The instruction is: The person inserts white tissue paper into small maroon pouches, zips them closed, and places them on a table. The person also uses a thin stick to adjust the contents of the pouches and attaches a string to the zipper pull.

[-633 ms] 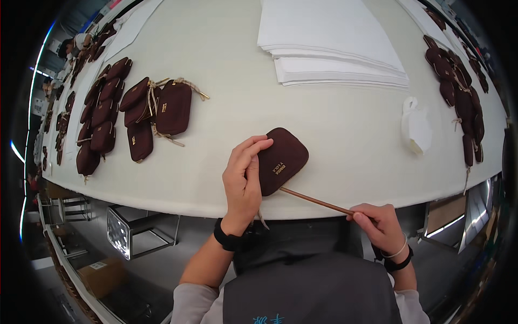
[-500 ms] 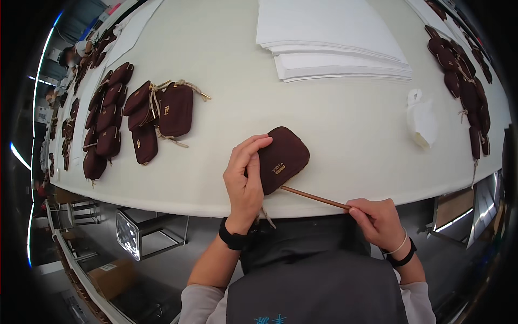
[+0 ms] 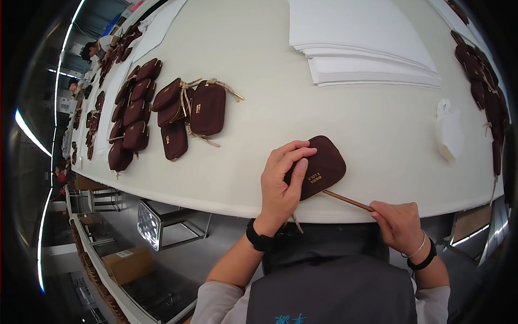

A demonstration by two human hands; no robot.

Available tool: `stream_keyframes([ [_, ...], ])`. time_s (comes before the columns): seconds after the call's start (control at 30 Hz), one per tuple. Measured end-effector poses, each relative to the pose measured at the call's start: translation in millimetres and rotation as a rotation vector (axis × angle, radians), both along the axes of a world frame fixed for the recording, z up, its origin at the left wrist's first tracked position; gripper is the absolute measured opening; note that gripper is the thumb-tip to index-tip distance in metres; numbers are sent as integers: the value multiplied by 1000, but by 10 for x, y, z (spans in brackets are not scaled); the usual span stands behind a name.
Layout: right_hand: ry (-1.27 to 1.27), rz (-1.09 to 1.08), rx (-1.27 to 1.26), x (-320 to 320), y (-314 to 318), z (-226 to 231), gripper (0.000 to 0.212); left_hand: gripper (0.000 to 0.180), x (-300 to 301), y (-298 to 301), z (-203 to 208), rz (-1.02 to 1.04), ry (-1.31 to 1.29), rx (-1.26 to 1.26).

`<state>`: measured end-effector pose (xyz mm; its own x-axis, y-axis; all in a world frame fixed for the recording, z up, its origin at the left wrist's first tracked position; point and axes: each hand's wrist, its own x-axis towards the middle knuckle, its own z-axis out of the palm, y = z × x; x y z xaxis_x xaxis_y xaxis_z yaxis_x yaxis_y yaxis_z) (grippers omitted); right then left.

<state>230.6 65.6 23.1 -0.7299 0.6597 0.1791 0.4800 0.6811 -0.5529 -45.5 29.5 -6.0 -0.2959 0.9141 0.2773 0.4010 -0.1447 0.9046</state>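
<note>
Our left hand [image 3: 280, 186] lay flat on a small dark-red cloth pouch w/ a rounded top [image 3: 318, 168], fingers spread over its left side, pressing it down. The pouch sat near the front edge of the big cream-white table [image 3: 259, 65], right in front of us. Our right hand [image 3: 398, 224] was closed tight round the end of a thin brown wooden stick [image 3: 348, 200]. The other end of the stick went in under the pouch's lower edge; we could not tell how deep.

What changed in the last half sec? Not much. The left hand stayed on the pouch, and the right hand kept its pinch on the stick at about the same slant. The whole view slid a bit, so it was our head that moved, not the things. We think the poking w/ the stick was still going on, w/ the pouch not yet let go.

Other stuff: a bunch of same dark-red pouches w/ tan cords [image 3: 189, 110] to the left, more rows of them further left [image 3: 129, 121], a stack of white sheets [image 3: 367, 48] at the back, a crumpled white bag [image 3: 449, 137] on the right, and more dark pouches along the right edge [image 3: 480, 75].
</note>
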Motion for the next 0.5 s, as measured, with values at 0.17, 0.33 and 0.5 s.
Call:
stream_keyframes([
  [0.17, 169, -92, -426, 31, 24, -6, 10, 21, 40, 20, 17, 1, -7, 11],
  [0.33, 123, -33, -573, 36, 161, 62, 13, 24, -9, 9, 30, -95, 92, -6],
  [0.5, 143, -20, -608, -95, 203, 49, 14, 29, -50, 3, 55, -162, 82, -6],
])
